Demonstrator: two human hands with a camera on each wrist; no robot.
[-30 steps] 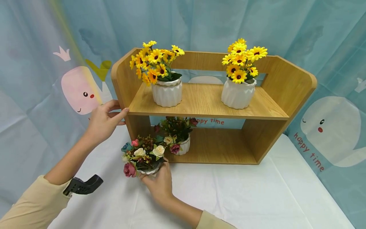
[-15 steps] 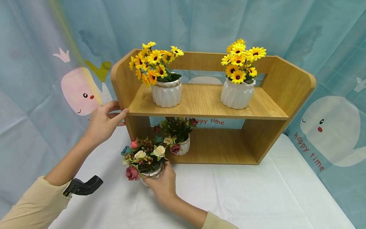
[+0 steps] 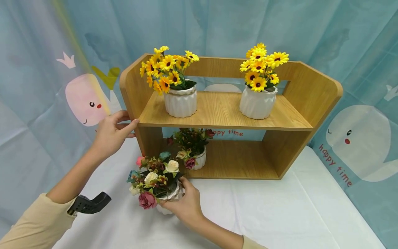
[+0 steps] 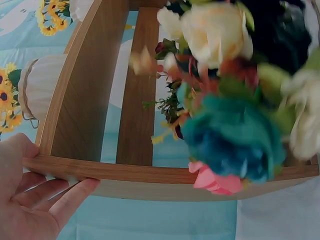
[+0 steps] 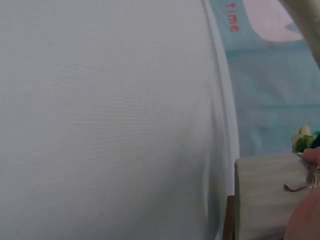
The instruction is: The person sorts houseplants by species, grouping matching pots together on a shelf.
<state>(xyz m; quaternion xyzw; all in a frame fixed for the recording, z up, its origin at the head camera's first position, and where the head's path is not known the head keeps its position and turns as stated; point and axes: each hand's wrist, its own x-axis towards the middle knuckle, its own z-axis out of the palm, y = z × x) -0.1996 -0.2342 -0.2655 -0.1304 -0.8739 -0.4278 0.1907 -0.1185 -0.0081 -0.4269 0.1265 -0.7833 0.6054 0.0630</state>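
Thumb on the front edge and fingers on the outer face, my left hand point(image 3: 112, 133) grips the left side panel of a two-tier wooden shelf point(image 3: 224, 123). My right hand point(image 3: 187, 204) holds a white ribbed flowerpot point(image 3: 174, 195) from its right side, in front of the shelf's lower left. Cream, pink and teal artificial roses point(image 3: 151, 177) fill this pot and lean left. In the left wrist view, a teal rose point(image 4: 235, 137) covers part of the shelf. The right wrist view shows the pot's wall point(image 5: 265, 195) beside my fingers. Whether the pot touches the cloth cannot be told.
Another pot of dark roses point(image 3: 200, 159) stands in the lower tier, at left. Two pots of yellow flowers, one left point(image 3: 181, 103) and one right point(image 3: 257, 103), stand on the upper tier. A white cloth point(image 3: 264, 211) lies under the shelf; a blue printed curtain point(image 3: 217, 27) hangs behind.
My right hand has brought the rose pot toward me and slightly right, away from the shelf's front. The left hand has kept its place on the side panel.
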